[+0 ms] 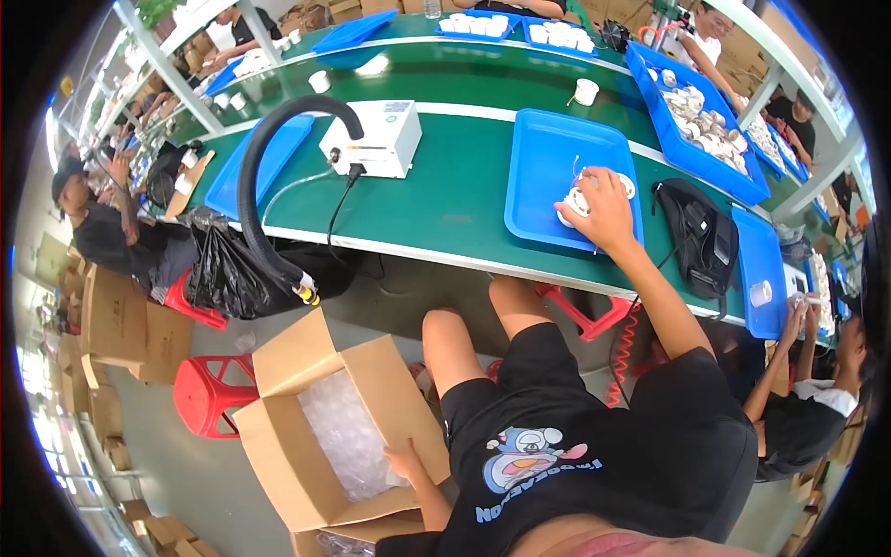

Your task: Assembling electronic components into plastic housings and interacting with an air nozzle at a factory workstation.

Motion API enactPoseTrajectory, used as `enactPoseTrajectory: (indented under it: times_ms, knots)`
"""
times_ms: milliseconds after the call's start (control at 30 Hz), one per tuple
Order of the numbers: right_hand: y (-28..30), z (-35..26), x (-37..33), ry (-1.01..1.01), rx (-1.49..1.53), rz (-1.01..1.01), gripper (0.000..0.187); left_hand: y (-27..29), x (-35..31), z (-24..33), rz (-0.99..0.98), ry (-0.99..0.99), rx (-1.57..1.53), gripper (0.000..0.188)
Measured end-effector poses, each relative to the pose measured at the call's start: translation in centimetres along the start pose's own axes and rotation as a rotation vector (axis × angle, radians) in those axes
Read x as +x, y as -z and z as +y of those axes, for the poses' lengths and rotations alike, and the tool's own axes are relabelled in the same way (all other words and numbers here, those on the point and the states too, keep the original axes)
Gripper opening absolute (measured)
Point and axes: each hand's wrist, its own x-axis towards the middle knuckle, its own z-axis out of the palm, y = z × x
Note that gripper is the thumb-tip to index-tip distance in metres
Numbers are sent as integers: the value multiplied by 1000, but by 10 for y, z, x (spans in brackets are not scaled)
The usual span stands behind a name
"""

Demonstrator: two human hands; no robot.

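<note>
My right hand [601,212] reaches over the blue tray [536,176] on the green table. Its fingers are curled round a white round plastic part [576,202]. A second white round part [627,187] lies against the far side of that hand, and a thin pinkish wire rises near the fingers. Low on the left, my left hand [406,461] is inside the open cardboard box [281,461], by its right wall. It touches a heap of clear plastic pieces [343,422]; its fingertips are too small and covered to read.
A white machine [373,139] with a thick black hose [249,186] stands on the table. Right of the tray lies a black bag [696,237]. A blue bin [682,116] holds many white parts. A red stool [209,397] stands beside the box. Other people sit at both sides.
</note>
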Motion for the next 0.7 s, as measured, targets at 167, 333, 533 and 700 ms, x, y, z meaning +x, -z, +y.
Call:
enactPoseTrajectory:
  times_ms: [167,333,533,700]
  knots:
    - [-24,-1,9,88,145,109,36,-8,81,-41,-374,-47,-116,60]
    - [-11,20,7,176,-79,40,35,-17,95,-25,-159,-276,-75,50]
    - [0,-31,-31,171,15,38,38,-4,44,-49,-152,41,-79,40]
    - [-10,-63,-23,-126,249,-47,45,-5,47,-23,-186,31,-136,43]
